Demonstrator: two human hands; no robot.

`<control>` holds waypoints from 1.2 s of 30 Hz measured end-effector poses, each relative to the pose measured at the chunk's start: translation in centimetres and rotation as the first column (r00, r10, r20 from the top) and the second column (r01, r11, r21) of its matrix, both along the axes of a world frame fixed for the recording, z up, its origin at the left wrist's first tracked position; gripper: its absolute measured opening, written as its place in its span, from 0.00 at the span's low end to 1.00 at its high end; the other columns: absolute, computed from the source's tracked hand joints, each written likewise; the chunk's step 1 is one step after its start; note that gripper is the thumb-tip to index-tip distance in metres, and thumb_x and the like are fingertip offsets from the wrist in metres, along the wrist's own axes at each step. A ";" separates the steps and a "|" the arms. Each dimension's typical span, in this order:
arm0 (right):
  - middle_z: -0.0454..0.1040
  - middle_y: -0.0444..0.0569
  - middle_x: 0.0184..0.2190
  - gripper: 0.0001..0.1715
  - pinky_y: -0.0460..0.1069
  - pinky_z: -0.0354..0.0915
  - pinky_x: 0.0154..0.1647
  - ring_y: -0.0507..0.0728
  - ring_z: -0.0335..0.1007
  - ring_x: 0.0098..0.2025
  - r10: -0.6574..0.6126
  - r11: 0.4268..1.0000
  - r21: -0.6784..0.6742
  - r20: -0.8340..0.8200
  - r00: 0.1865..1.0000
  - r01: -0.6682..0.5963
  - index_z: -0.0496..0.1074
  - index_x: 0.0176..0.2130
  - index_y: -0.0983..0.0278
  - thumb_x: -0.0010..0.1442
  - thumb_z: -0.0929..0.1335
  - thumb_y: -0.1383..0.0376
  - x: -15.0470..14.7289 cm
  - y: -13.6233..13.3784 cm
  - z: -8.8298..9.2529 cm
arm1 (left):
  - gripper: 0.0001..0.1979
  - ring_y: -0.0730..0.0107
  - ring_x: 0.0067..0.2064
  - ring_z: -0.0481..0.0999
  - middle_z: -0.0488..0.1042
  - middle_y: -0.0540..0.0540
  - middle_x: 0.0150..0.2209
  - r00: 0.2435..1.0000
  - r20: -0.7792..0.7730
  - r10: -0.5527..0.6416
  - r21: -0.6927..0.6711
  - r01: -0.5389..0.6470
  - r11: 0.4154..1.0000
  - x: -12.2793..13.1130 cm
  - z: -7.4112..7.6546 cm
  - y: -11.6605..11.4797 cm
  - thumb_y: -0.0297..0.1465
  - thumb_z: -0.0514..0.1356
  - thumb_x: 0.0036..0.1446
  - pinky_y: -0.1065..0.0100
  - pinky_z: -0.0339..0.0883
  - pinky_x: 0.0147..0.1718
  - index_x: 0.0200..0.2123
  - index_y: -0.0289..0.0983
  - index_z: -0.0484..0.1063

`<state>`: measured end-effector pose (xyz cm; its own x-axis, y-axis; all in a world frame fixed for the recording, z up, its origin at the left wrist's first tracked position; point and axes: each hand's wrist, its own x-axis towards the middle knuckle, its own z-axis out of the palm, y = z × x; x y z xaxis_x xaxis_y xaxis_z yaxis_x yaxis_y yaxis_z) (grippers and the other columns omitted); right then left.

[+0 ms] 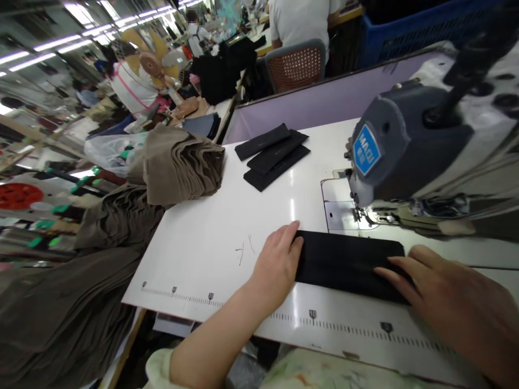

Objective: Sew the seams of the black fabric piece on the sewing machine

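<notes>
A flat black fabric piece (348, 262), roughly rectangular, lies on the white table in front of the sewing machine. At its left end my left hand (279, 256) is closed, with the edge held at the thumb and fingertips. My right hand (441, 286) grips the opposite end between thumb and index finger; its other fingers are partly hidden. Just beyond the fabric are the metal needle plate (343, 215) and the presser foot area of the sewing machine (409, 140). The fabric lies on the near side of the plate, not under the needle.
Several folded black pieces (278, 154) overlap at the back of the table (211, 237). Stacks of brown cloth (178, 165) border its left side. A printed ruler runs along the front edge. Behind a purple partition (324, 94), a person sits on a chair (298, 65).
</notes>
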<state>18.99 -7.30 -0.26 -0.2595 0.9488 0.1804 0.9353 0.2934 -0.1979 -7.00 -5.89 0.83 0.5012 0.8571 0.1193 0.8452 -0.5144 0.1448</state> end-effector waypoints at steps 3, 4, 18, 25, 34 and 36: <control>0.65 0.51 0.22 0.23 0.54 0.60 0.21 0.57 0.61 0.20 0.128 0.984 0.096 0.217 0.968 -0.152 0.67 0.20 0.62 0.61 0.57 0.59 -0.9 0.5 0.7 | 0.16 0.60 0.54 0.67 0.67 0.38 0.53 0.976 -0.006 -0.217 -0.067 0.216 0.974 0.3 0.3 0.5 0.20 0.46 0.62 0.60 0.65 0.51 0.49 0.31 0.68; 0.66 0.52 0.23 0.21 0.54 0.61 0.22 0.58 0.62 0.22 0.141 0.975 0.135 0.244 0.960 -0.177 0.68 0.21 0.63 0.60 0.57 0.62 -1.1 0.6 0.7 | 0.16 0.61 0.53 0.68 0.68 0.38 0.52 0.973 -0.015 -0.232 -0.083 0.230 0.970 0.4 0.3 0.7 0.20 0.46 0.62 0.61 0.65 0.51 0.49 0.31 0.68; 0.72 0.58 0.44 0.20 0.58 0.65 0.49 0.61 0.65 0.46 0.413 0.895 0.178 0.014 0.911 -0.408 0.71 0.45 0.73 0.60 0.63 0.61 -3.7 0.9 -1.0 | 0.19 0.53 0.50 0.70 0.70 0.31 0.48 0.982 -0.107 -0.158 0.056 0.165 0.985 4.4 -0.8 0.5 0.34 0.49 0.64 0.57 0.65 0.50 0.44 0.23 0.69; 0.68 0.59 0.49 0.29 0.61 0.55 0.57 0.64 0.59 0.53 0.382 0.908 0.189 -0.001 0.924 -0.375 0.65 0.52 0.75 0.60 0.63 0.56 -4.1 0.4 -2.9 | 0.22 0.52 0.54 0.67 0.69 0.31 0.51 0.975 -0.119 -0.188 0.116 0.202 0.973 4.4 -1.4 0.1 0.33 0.42 0.66 0.56 0.62 0.52 0.52 0.21 0.63; 0.59 0.63 0.58 0.34 0.63 0.51 0.57 0.66 0.49 0.61 0.422 0.863 0.261 0.101 0.901 -0.433 0.61 0.56 0.76 0.64 0.54 0.52 -3.6 0.5 -3.7 | 0.27 0.54 0.60 0.59 0.65 0.33 0.56 0.982 -0.112 -0.149 0.020 0.152 0.988 4.1 -1.9 -0.3 0.40 0.47 0.65 0.58 0.54 0.59 0.56 0.22 0.59; 0.58 0.63 0.59 0.35 0.63 0.50 0.58 0.66 0.48 0.62 0.426 0.862 0.253 0.106 0.899 -0.438 0.60 0.56 0.76 0.64 0.54 0.51 -3.5 0.4 -3.8 | 0.28 0.54 0.61 0.58 0.63 0.33 0.57 0.986 -0.086 -0.146 -0.021 0.144 0.989 3.9 -1.9 -0.3 0.41 0.49 0.64 0.58 0.54 0.59 0.57 0.22 0.57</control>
